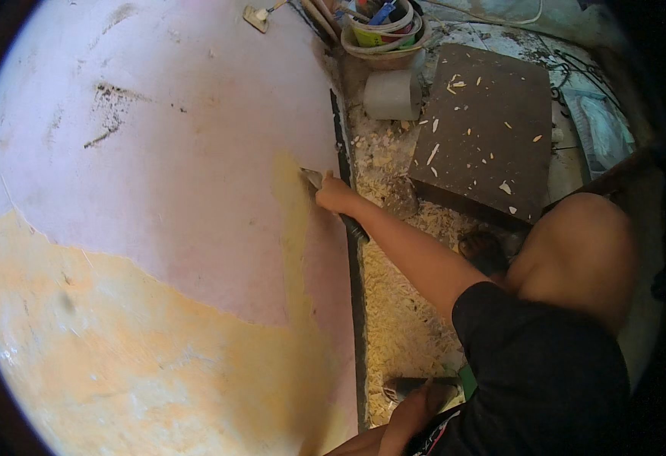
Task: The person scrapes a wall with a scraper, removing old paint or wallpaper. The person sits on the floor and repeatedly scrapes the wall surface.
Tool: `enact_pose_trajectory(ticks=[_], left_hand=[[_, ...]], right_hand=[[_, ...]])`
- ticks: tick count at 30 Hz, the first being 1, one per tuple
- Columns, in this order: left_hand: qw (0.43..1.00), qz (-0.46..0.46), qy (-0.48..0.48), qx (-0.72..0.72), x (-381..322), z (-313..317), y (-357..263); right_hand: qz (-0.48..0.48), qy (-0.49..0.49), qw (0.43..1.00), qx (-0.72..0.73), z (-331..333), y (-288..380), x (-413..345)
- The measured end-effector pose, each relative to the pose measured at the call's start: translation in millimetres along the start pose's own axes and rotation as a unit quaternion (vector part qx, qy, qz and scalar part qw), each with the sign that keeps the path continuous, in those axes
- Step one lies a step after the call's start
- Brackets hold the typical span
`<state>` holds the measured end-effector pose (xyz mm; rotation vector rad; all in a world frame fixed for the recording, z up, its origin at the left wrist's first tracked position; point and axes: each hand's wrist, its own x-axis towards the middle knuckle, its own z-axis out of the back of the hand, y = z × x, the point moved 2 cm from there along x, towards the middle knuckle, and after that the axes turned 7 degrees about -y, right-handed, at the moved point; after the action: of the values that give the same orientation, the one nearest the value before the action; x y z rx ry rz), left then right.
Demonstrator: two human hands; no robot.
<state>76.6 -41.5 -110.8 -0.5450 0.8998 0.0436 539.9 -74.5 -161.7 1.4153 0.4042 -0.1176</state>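
Observation:
My right hand (336, 194) grips the dark handle of a scraper (354, 228). The metal blade meets a lilac-painted wall (224, 188) at the edge of a narrow bare yellow strip (293, 228). This strip runs down into a broad yellowish-orange patch (156, 347) with an uneven border. Below the hand, a dark band (357, 319) follows the wall's foot. Pale paint flakes (401, 308) thickly cover the floor beside it. My left hand is out of view.
A dark brown board-like block (487, 125) bears scattered flakes. Near it are a grey cylinder (391, 95) and stacked buckets (387, 43) holding tools. A beige fitting with a cord (256, 18) sits on the wall. My bent knee (578, 245) and feet (484, 251) are close by.

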Motion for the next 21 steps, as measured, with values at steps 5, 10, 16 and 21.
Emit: enact_pose_trajectory(ticks=[5, 10, 16, 21], left_hand=[[0.995, 0.016, 0.013, 0.102, -4.9, 8.9, -5.4], [0.994, 0.010, -0.043, 0.098, -17.7, 21.1, -18.7], [0.993, 0.000, -0.068, 0.095, -38.6, 18.5, -37.0], [0.987, -0.050, -0.122, 0.092, -71.8, 17.8, -52.9]], right_hand=[[-0.045, 0.047, 0.997, -0.052, -3.6, -22.0, -2.6], [-0.103, -0.024, 0.993, -0.057, -54.9, -71.3, -83.9], [-0.219, 0.143, 0.963, -0.064, -100.4, -126.5, -181.9], [-0.167, 0.105, 0.980, 0.040, -95.7, -133.6, -189.9]])
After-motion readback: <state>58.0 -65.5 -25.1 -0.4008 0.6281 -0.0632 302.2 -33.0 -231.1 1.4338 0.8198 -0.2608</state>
